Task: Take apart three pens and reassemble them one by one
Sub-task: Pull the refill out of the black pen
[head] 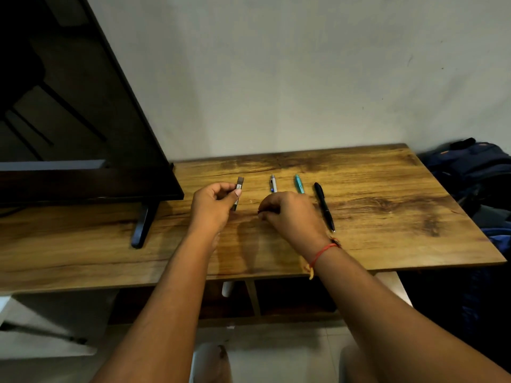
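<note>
My left hand (214, 207) pinches a dark pen barrel with a white label (238, 190), held upright-tilted above the wooden table (387, 194). My right hand (290, 214) rests curled on the table beside it, its fingers closed on a small part that I cannot make out. Behind that hand lie a white pen (273, 183) and a teal pen (299, 184), their near ends hidden by the hand. A black pen (324, 205) lies whole on the table just right of my right hand.
A dark flat screen (83, 120) on a black stand foot (143, 225) fills the table's left side. Dark bags (475, 172) lie off the right edge. The wall stands right behind the table. A shelf sits below the tabletop.
</note>
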